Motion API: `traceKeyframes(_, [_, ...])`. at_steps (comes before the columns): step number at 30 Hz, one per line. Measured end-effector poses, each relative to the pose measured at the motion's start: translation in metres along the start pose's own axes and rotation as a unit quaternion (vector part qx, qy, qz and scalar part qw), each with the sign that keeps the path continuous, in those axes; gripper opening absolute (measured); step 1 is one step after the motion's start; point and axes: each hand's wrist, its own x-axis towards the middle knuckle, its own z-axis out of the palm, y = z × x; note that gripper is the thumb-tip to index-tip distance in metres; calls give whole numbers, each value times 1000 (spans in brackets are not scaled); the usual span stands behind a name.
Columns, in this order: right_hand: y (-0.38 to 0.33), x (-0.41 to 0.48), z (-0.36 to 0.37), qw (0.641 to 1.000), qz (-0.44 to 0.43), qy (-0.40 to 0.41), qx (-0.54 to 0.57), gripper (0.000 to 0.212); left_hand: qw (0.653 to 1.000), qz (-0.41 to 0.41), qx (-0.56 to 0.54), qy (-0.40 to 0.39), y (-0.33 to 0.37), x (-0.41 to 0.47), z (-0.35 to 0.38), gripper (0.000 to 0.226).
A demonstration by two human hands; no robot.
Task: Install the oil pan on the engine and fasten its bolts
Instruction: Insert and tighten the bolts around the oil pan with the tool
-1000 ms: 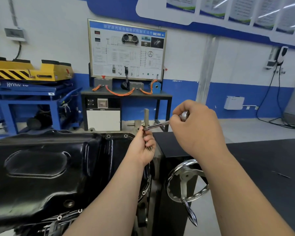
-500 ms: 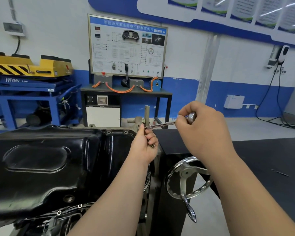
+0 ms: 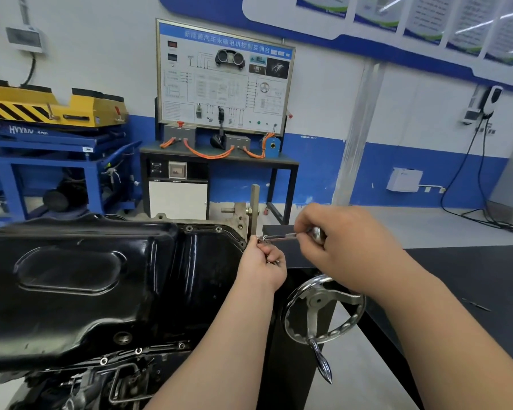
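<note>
1. Danger spot first: the left hand (image 3: 262, 261) and right hand (image 3: 338, 247) meet in mid-air just off the pan's far right corner. Whatever sits on the tool tip could slip off and drop into the engine (image 3: 101, 380) or onto the floor if the pinch loosens. It is too small to tell whether that is a bolt or a socket.
2. Second risk, in my judgement: a bolt started at an angle on the flange would cross-thread, so the driver (image 3: 279, 237) needs lining up square before it is turned.
3. Left hand: its fingers are curled tight and the fingertips pinch the driver's tip end. There is a metal glint in the curled fingers, possibly spare bolts, though I cannot tell.
4. Right hand: it is wrapped round the driver's chrome handle, with the thumb and forefinger reaching along the thin shaft. The shaft lies nearly level and points left.
5. Oil pan (image 3: 86, 276): black and glossy, it is seated on the upturned engine, left of both hands. Bolt heads show on the far flange (image 3: 188, 229) and along the near edge (image 3: 138, 350), but how tight they are I cannot tell.
6. Further out, the stand's handwheel (image 3: 323, 309) sits below the right wrist. A training board (image 3: 224, 78) and a yellow lift (image 3: 51, 108) stand at the wall.
</note>
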Motion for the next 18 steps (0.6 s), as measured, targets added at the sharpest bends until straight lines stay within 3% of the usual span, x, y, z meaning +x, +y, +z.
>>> traceKeyframes(8, [0,13,8,1000,0,-26,2,12,997,-4,-68,-41,4,-10,-5,37])
traceKeyframes(18, [5,27,18,999,7,-38,13,13,999,-14,-36,-30,0,-17,-10,37])
